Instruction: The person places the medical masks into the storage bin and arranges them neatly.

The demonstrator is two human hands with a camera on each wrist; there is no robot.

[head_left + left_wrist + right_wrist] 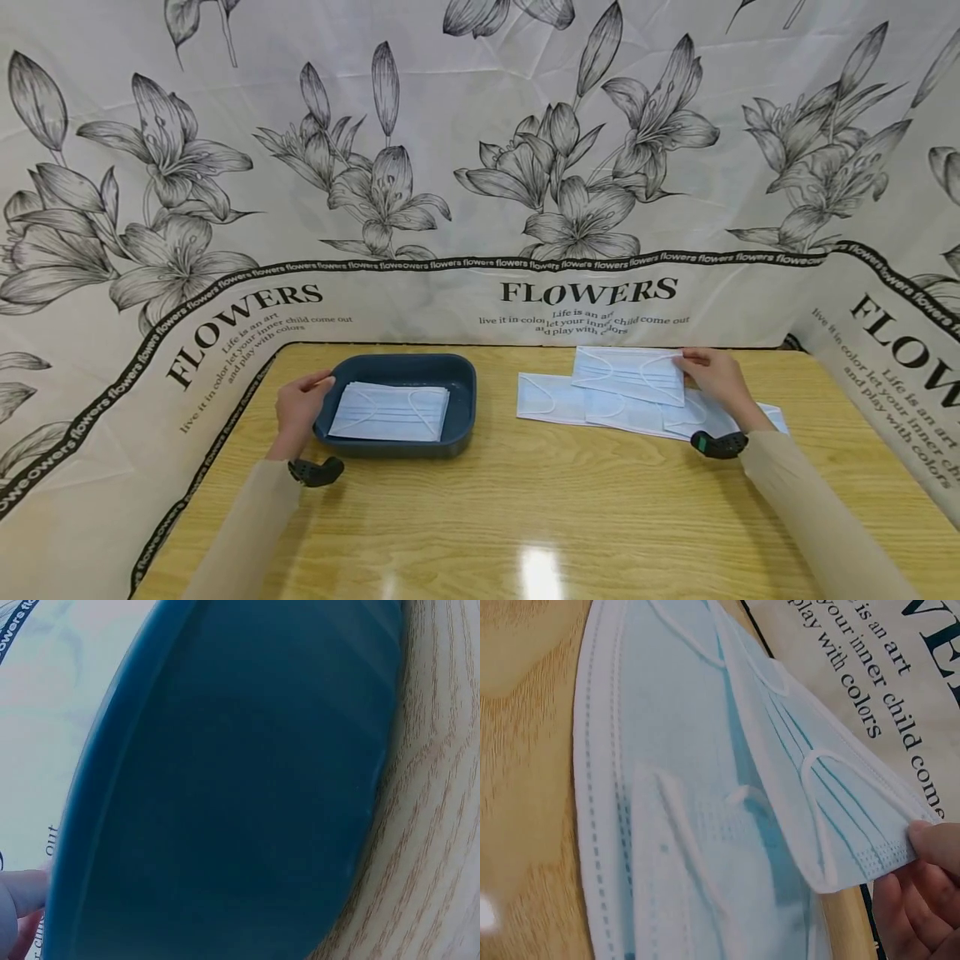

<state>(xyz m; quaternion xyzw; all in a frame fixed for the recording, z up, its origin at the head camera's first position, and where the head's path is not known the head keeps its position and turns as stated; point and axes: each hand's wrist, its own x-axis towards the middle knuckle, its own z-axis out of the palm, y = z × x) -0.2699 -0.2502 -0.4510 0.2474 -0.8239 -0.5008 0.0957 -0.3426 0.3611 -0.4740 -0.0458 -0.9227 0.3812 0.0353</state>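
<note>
A disposable face mask (628, 375) is pinched at its right end by my right hand (716, 382). In the right wrist view the thumb lies on top of the mask (847, 817) and the fingers curl beneath it. Under and beside it, several more light-blue masks (551, 398) lie overlapping in a row on the table. At the left, a dark blue plastic basin (463, 417) holds a stack of masks (390, 412). My left hand (296, 408) grips the basin's left rim, thumb and fingers at the edge; the left wrist view mostly shows the basin's side (232, 787).
The wooden table (480, 517) reaches back to a white cloth (412, 300) printed with flowers and lettering, which rises behind and along both sides. Black wrist devices (718, 445) sit on both wrists. A bright reflection lies on the front of the table.
</note>
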